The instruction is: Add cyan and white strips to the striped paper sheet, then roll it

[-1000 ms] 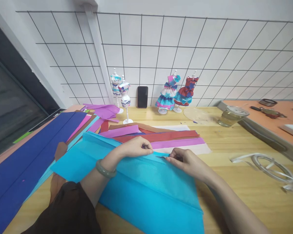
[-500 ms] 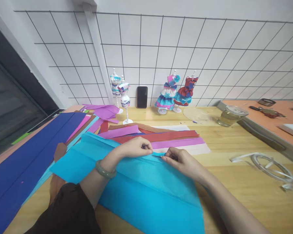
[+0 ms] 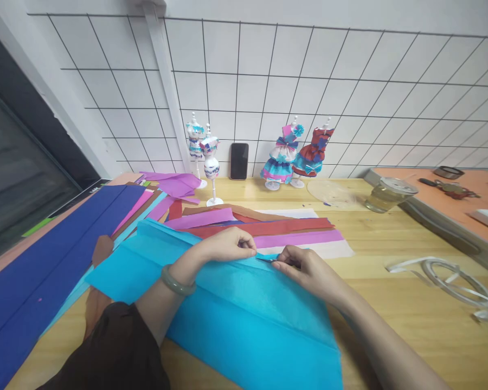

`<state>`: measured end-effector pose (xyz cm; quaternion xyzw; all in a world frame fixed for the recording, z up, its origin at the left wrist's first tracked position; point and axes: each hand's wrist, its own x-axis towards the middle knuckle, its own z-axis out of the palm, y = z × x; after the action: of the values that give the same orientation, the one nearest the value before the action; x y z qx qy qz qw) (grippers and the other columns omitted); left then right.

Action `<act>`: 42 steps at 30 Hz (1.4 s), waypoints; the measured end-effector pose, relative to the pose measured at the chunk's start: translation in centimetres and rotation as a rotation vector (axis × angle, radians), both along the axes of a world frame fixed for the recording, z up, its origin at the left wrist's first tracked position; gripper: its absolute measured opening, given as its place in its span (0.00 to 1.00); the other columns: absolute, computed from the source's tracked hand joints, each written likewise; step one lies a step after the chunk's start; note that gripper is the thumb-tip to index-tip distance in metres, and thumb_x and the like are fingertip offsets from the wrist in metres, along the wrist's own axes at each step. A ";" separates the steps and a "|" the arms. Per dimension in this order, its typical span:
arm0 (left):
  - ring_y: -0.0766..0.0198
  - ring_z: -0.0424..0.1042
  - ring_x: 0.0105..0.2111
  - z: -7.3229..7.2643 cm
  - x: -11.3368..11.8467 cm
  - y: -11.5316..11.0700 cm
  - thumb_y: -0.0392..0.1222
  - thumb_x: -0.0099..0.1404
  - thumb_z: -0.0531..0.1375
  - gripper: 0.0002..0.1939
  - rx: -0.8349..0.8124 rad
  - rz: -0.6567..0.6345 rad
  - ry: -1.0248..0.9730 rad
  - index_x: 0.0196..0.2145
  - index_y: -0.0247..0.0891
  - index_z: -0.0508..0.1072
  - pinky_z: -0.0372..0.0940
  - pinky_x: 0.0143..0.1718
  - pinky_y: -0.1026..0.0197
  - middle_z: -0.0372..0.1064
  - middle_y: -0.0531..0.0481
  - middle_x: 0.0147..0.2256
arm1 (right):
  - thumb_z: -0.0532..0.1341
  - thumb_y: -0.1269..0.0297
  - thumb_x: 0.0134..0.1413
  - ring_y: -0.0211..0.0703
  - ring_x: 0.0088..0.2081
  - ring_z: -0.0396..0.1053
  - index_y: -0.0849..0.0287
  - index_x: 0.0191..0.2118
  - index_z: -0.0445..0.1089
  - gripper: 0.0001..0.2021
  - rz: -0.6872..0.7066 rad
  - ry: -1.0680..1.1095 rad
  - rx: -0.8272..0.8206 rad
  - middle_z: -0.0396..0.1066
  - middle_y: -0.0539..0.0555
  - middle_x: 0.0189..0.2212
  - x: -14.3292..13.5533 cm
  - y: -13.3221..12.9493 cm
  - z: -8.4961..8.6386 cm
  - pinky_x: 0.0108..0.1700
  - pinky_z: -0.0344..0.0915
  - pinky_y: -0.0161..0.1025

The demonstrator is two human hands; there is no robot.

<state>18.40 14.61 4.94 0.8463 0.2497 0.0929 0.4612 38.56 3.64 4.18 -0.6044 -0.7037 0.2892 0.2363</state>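
Observation:
A large sheet of bright blue crepe paper, marked with fold lines, lies in front of me. Along its far edge my left hand is closed in a pinch on the paper, a green bangle at its wrist. Just to the right, my right hand is closed around small scissors. Their thin metal blades point left at the paper's edge, close to my left fingertips; the handles are hidden inside the hand. Red, purple and white paper strips lie just beyond both hands.
Dark blue paper covers the left side. Two small dress forms and two dressed ones stand at the back, with a phone between. A lidded cup and a white ribbon coil are on the right.
The scissors' blades show slightly more clearly between my hands at the paper's edge. Both hands keep nearly the same place; the whole view has shifted a little.

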 end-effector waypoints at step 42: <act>0.67 0.65 0.27 -0.3 -2.7 2.5 0.45 0.54 0.59 0.12 -0.031 0.018 0.105 0.30 0.33 0.74 0.59 0.27 0.68 0.69 0.51 0.27 | 0.53 0.50 0.53 0.37 0.25 0.62 0.59 0.28 0.63 0.16 -0.023 0.067 -0.008 0.67 0.50 0.24 0.2 0.0 -0.9 0.26 0.56 0.33</act>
<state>15.69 17.07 4.67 0.8406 0.2823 0.0487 0.4597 38.72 3.60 3.33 -0.6034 -0.6873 0.3093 0.2605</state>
